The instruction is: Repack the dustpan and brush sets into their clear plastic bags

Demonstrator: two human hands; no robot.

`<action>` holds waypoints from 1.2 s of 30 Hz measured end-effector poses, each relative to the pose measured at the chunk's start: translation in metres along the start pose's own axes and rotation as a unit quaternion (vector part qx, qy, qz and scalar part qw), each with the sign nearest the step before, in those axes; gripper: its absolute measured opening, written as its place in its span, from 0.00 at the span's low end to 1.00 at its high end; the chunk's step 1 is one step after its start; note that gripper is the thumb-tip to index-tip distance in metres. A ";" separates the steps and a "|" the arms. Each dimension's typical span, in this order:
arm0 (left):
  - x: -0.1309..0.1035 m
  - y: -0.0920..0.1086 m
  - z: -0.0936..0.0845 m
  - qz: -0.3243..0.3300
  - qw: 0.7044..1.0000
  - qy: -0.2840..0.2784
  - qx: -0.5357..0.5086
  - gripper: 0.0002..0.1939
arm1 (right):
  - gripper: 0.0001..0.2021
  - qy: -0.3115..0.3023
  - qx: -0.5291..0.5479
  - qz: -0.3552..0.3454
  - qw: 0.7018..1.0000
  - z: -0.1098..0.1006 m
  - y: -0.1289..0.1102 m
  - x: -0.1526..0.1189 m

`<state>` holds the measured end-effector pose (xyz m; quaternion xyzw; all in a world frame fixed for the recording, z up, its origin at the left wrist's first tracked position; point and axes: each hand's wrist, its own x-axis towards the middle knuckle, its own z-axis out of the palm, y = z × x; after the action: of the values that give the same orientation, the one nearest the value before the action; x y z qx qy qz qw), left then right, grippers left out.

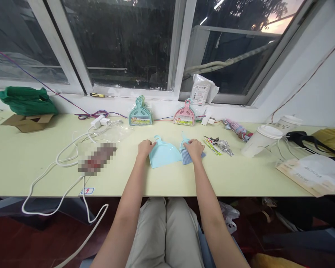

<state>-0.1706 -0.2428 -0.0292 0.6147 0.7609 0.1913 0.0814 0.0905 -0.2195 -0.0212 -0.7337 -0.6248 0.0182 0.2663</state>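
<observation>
In the head view, the left hand (145, 147) grasps the left edge of a light-blue dustpan (164, 155), its fingers closed at the upper corner beside the handle. The dustpan lies on the pale yellow-green desk (240, 178), in front of the person, its handle pointing toward the window (123, 44). The right hand (194, 149) grasps a small brush (185, 158) from above, covering the middle of it; its blue-grey bristles point toward the person and spread out on both sides of the hand. The brush is just beside the dustpan's right corner, though whether the two touch is hard to tell. Right of the brush, a printed card (214, 147) lies near a bunch of metallic pieces (225, 146) too small to make out. Farther back, a green dustpan set (140, 114) and a pink dustpan set (184, 114) lean upright against the wall below the window, well apart from each other. To the left, a white cable (61, 163) loops around near a pixelated object (97, 160), and at the right a lidded white cup (259, 142) stands behind a tissue pack (298, 172).
</observation>
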 end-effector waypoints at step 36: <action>-0.013 0.055 0.045 0.360 0.930 0.067 -0.015 0.15 | 0.09 -0.115 0.044 -0.182 0.976 0.025 -0.027 -0.012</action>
<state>-0.1013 -0.2371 -0.0504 0.8319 0.4888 0.2604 -0.0351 0.0544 -0.2199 -0.0350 -0.5884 -0.7726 0.0812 0.2242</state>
